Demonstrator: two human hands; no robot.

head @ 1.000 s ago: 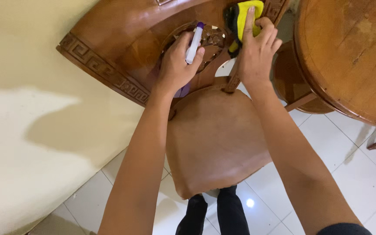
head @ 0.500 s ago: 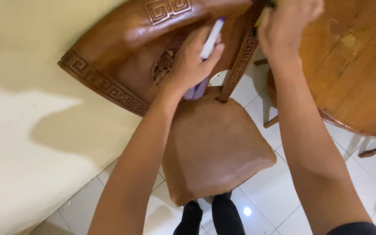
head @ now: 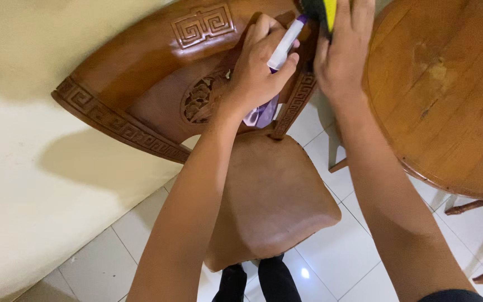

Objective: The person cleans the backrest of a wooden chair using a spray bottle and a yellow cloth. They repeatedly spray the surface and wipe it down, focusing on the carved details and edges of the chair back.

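While my left hand (head: 255, 70) stays wrapped around the spray bottle (head: 278, 61) at top centre, I press the yellow sponge (head: 326, 10) flat under my right hand's (head: 342, 56) closed fingers, following the carved chair back (head: 157, 84).

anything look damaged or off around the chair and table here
The round wooden table has worn, pale scuffed patches in its finish near the top. The carved chair back and padded seat look intact. Nothing looks spilled.

I see one package: a slim spray bottle (head: 275, 72), white top, purple body, gripped in my left hand (head: 258, 72); any label seems hidden.
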